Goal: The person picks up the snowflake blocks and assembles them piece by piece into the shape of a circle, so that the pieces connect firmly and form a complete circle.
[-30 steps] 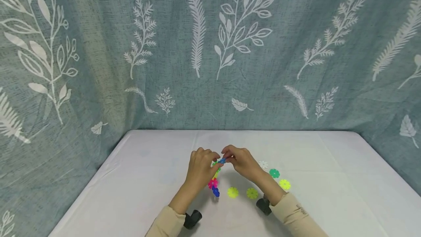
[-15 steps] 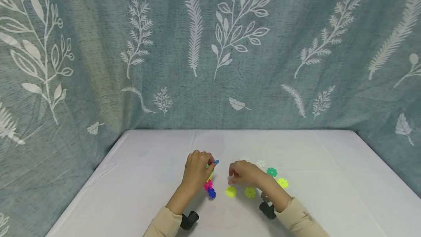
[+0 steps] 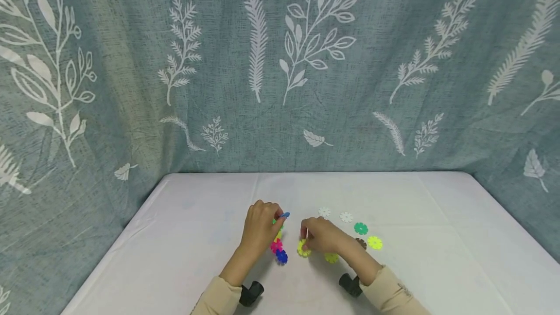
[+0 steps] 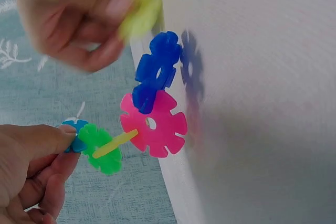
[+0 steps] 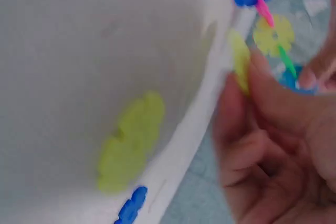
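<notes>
My left hand [image 3: 261, 225] pinches a light blue snowflake disc [image 4: 79, 136] between thumb and finger. From it a chain of interlocked discs hangs: a green disc [image 4: 104, 153], a yellow disc [image 5: 274, 35], a pink disc [image 4: 160, 124] and a dark blue disc [image 4: 157, 69]. The blue end is lowest in the head view. To the right of the chain, my right hand [image 3: 323, 235] pinches a single notched yellow disc [image 3: 304, 248], seen edge-on in the right wrist view and blurred in the left one. This disc is apart from the chain.
On the white table [image 3: 210, 237] lie another yellow disc [image 3: 331, 257], a brown disc [image 3: 361, 243], a brighter yellow disc [image 3: 375, 242], a green disc [image 3: 360, 228] and two white discs [image 3: 346, 217]. Behind the table hangs a leaf-patterned curtain [image 3: 280, 62].
The right hand has left the light blue disc, come down nearer the front and taken hold of a yellow disc. The left hand has shifted slightly left with the chain.
</notes>
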### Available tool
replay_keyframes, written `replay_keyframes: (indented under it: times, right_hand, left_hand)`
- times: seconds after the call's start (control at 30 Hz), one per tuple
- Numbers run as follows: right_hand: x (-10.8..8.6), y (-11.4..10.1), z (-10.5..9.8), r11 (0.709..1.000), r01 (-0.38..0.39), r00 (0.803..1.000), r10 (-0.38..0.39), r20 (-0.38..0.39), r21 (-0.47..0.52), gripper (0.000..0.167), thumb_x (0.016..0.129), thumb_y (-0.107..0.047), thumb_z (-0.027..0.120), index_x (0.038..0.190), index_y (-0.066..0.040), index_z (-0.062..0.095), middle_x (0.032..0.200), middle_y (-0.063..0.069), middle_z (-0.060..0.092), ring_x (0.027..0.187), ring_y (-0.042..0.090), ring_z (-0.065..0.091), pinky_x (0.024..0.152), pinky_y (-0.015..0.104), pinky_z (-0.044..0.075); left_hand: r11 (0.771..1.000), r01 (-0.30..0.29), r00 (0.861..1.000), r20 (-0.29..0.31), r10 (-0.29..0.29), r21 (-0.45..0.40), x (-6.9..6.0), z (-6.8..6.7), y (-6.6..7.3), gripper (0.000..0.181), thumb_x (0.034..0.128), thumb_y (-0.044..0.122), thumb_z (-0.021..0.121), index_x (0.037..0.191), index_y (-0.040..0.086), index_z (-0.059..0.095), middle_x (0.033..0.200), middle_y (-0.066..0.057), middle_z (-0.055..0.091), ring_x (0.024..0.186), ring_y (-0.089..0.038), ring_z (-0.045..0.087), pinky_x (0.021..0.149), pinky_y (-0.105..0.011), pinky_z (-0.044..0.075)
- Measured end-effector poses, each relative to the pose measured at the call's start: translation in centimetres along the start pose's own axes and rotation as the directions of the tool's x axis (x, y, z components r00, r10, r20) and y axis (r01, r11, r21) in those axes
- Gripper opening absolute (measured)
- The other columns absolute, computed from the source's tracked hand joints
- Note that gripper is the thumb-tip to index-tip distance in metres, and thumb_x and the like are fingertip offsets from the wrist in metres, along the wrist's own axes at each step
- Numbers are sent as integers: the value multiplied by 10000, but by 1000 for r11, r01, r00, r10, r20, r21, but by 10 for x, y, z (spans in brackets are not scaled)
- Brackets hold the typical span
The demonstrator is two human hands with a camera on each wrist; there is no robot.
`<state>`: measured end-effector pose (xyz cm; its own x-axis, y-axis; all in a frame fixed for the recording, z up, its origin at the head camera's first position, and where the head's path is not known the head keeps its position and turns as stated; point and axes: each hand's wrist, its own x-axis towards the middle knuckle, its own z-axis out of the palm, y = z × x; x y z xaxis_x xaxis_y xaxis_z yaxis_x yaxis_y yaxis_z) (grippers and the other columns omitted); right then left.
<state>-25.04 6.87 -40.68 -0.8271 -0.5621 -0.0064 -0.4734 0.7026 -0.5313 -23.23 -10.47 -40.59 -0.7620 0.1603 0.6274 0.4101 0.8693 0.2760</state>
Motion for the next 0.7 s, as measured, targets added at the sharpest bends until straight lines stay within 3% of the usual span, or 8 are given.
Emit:
replay_keyframes:
  times: [0.07,0.13,0.2,0.47,0.7]
  right_hand:
    - [5,3,-4,995,15,992,-2,-128,99,102,788,-50,686,803,-49,585,627,0,552,553,78,467,501,209,385]
    - [10,3,-9,982,37,969,10,-246,184,63,822,-43,647,822,-21,588,616,30,573,534,77,481,480,204,390]
    - [13,1,-13,972,50,948,26,-316,230,59,840,-58,632,838,-11,595,620,39,587,533,75,493,478,203,397]
    - [18,-7,-17,979,66,937,6,-350,194,75,826,-66,654,820,-6,609,638,33,586,535,76,479,485,191,403]
    - [17,-15,-18,987,69,915,-4,-403,146,96,808,-27,661,742,-13,593,637,52,589,518,90,448,475,183,377]
  left_hand:
    - [1000,-15,1000,-7,15,-3,0,1,0,171,682,138,795,631,101,635,607,12,637,585,-114,434,591,-229,337]
    - [1000,-24,1000,-8,24,-9,0,1,1,173,675,137,799,623,104,636,601,16,631,582,-118,435,590,-230,335]
    - [999,-32,999,-5,32,-14,0,2,2,171,673,137,800,620,103,641,599,16,628,582,-117,434,588,-228,332]
    - [997,-73,997,6,72,2,0,1,7,151,669,143,800,636,106,657,602,26,626,595,-114,441,595,-222,321]
    - [989,-144,987,-65,145,21,-2,3,10,149,660,91,793,648,98,644,617,13,627,619,-125,453,626,-244,356]
